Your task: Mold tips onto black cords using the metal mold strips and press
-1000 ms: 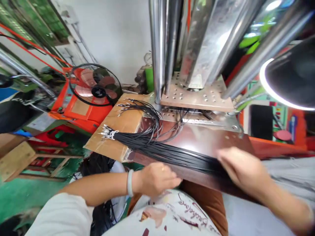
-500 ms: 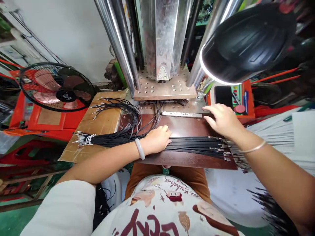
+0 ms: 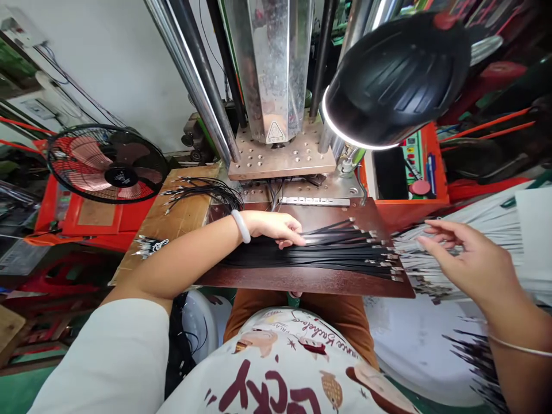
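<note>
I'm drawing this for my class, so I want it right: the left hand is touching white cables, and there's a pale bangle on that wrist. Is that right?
Nearly! The cables are the wrong colour: the left hand is touching black cables, as the head view shows. The pale bangle is on that wrist, just as you said.

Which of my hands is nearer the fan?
Left. The left hand is at the black cables, right of the fan; the right hand is farther right, past the cables.
</note>
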`<state>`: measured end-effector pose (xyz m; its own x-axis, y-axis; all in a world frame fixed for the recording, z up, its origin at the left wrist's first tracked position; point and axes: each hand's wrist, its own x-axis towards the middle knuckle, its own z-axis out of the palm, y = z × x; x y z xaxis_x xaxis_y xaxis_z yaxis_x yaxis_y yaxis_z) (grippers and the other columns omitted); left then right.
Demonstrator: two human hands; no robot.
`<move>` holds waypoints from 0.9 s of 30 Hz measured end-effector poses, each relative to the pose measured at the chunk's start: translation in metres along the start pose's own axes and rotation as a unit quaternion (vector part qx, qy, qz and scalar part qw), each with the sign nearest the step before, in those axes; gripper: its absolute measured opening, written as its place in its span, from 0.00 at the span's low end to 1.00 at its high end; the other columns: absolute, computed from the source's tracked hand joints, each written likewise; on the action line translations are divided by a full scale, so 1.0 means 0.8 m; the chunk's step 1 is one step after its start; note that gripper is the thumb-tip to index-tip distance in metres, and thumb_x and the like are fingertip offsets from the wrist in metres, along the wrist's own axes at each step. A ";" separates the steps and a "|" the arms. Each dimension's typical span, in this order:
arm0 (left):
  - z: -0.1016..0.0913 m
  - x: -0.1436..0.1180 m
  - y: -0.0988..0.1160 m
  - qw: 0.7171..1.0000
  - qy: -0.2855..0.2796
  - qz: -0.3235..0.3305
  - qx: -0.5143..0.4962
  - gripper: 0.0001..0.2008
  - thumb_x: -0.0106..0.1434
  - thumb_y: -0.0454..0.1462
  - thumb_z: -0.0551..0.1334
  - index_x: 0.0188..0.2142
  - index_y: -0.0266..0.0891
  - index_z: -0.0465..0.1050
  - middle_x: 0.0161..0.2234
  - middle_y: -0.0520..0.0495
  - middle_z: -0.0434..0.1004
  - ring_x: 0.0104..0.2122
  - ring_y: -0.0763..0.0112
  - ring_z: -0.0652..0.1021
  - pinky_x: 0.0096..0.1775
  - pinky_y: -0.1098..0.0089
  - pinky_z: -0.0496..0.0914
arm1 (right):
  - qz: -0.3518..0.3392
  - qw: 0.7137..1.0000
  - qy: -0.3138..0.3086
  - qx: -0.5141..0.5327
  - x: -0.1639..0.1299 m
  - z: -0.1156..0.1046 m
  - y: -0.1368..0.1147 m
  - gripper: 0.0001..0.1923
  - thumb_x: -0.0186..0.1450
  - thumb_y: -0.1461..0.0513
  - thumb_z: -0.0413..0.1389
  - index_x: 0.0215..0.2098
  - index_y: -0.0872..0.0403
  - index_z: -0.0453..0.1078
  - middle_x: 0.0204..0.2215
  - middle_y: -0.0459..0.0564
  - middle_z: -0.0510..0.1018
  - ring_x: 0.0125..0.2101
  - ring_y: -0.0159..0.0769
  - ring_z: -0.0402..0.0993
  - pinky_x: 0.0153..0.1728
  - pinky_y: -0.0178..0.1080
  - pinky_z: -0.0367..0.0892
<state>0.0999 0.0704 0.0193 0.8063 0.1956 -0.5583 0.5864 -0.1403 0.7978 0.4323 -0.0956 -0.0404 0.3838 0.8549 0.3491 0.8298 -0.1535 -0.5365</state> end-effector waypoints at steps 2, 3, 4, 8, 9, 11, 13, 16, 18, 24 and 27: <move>0.002 0.009 0.004 1.000 -0.010 0.012 0.001 0.14 0.59 0.42 0.64 0.25 0.37 0.63 0.17 0.56 0.66 0.20 0.76 0.68 0.28 0.74 0.60 | 0.007 1.000 0.004 0.005 0.000 -0.002 -0.011 0.20 0.57 0.50 0.57 0.44 0.49 0.74 0.30 0.48 0.78 0.29 0.37 0.73 0.36 0.41 0.68; 0.003 0.014 0.005 1.000 0.004 0.017 0.020 0.13 0.59 0.42 0.64 0.26 0.37 0.64 0.17 0.57 0.65 0.20 0.76 0.68 0.27 0.74 0.60 | 0.004 1.000 0.013 0.006 -0.001 -0.004 -0.020 0.19 0.58 0.50 0.56 0.44 0.50 0.75 0.30 0.48 0.78 0.29 0.37 0.73 0.36 0.40 0.68; 0.005 0.018 0.005 0.998 0.030 0.020 0.057 0.13 0.59 0.42 0.65 0.27 0.37 0.65 0.18 0.57 0.65 0.20 0.76 0.68 0.27 0.74 0.59 | -0.003 1.000 0.027 0.007 -0.001 -0.005 -0.030 0.18 0.59 0.51 0.56 0.43 0.50 0.75 0.30 0.48 0.78 0.29 0.37 0.73 0.36 0.40 0.69; 0.009 0.024 -0.002 0.952 0.091 -0.011 0.291 0.13 0.53 0.43 0.70 0.28 0.37 0.70 0.22 0.55 0.67 0.22 0.75 0.66 0.28 0.73 0.57 | -0.068 0.994 0.080 0.013 -0.004 -0.007 -0.067 0.15 0.63 0.51 0.55 0.41 0.50 0.76 0.34 0.49 0.80 0.32 0.37 0.75 0.39 0.39 0.69; 0.010 0.022 -0.005 0.943 0.083 -0.014 0.321 0.13 0.53 0.43 0.70 0.27 0.37 0.71 0.22 0.55 0.68 0.23 0.75 0.66 0.28 0.73 0.57 | -0.085 0.993 0.078 0.014 -0.005 -0.005 -0.071 0.14 0.63 0.51 0.55 0.41 0.50 0.76 0.34 0.48 0.80 0.32 0.37 0.76 0.38 0.38 0.69; 0.009 0.016 -0.010 0.939 0.079 -0.005 0.335 0.10 0.57 0.40 0.68 0.27 0.36 0.73 0.22 0.54 0.69 0.24 0.75 0.66 0.29 0.73 0.57 | -0.107 0.992 0.061 0.016 -0.006 -0.001 -0.071 0.13 0.64 0.52 0.55 0.40 0.50 0.75 0.34 0.47 0.80 0.33 0.37 0.76 0.37 0.38 0.69; 0.007 0.009 -0.012 0.946 0.092 0.004 0.312 0.07 0.60 0.37 0.65 0.29 0.35 0.74 0.24 0.53 0.71 0.25 0.75 0.68 0.30 0.73 0.58 | -0.108 0.993 0.044 0.016 -0.008 0.002 -0.065 0.13 0.64 0.52 0.55 0.40 0.49 0.75 0.34 0.47 0.80 0.33 0.37 0.76 0.35 0.38 0.68; 0.001 -0.002 -0.011 0.974 0.089 -0.005 0.208 0.06 0.62 0.35 0.62 0.30 0.34 0.74 0.26 0.53 0.74 0.27 0.76 0.71 0.31 0.74 0.59 | -0.099 0.994 0.044 0.007 -0.010 0.001 -0.056 0.14 0.64 0.51 0.55 0.41 0.48 0.75 0.35 0.46 0.80 0.35 0.39 0.76 0.38 0.39 0.68; -0.003 -0.008 -0.009 0.992 0.073 -0.021 0.102 0.08 0.63 0.35 0.59 0.28 0.33 0.72 0.25 0.52 0.75 0.26 0.76 0.72 0.31 0.74 0.60 | -0.095 0.994 0.047 -0.001 -0.010 -0.003 -0.055 0.14 0.63 0.50 0.54 0.40 0.48 0.75 0.36 0.46 0.80 0.36 0.39 0.77 0.40 0.40 0.68; -0.011 -0.003 -0.007 0.998 0.028 0.045 -0.043 0.12 0.58 0.40 0.66 0.25 0.34 0.68 0.22 0.54 0.71 0.23 0.78 0.69 0.29 0.74 0.59 | -0.067 0.997 0.027 -0.011 -0.005 -0.022 -0.067 0.16 0.62 0.47 0.53 0.39 0.47 0.75 0.34 0.47 0.80 0.34 0.41 0.76 0.35 0.42 0.67; -0.010 0.016 -0.007 0.996 0.026 0.066 -0.046 0.14 0.55 0.41 0.69 0.24 0.34 0.69 0.21 0.55 0.71 0.21 0.80 0.68 0.27 0.74 0.57 | -0.076 0.997 0.031 -0.013 -0.004 -0.029 -0.078 0.17 0.63 0.48 0.53 0.41 0.47 0.75 0.36 0.47 0.81 0.36 0.42 0.77 0.32 0.40 0.67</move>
<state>0.1064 0.0810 0.0098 0.8699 0.2310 -0.4357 0.4633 -0.0800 0.8826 0.3890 -0.1004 0.0098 0.2769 0.8367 0.4725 0.8899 -0.0379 -0.4545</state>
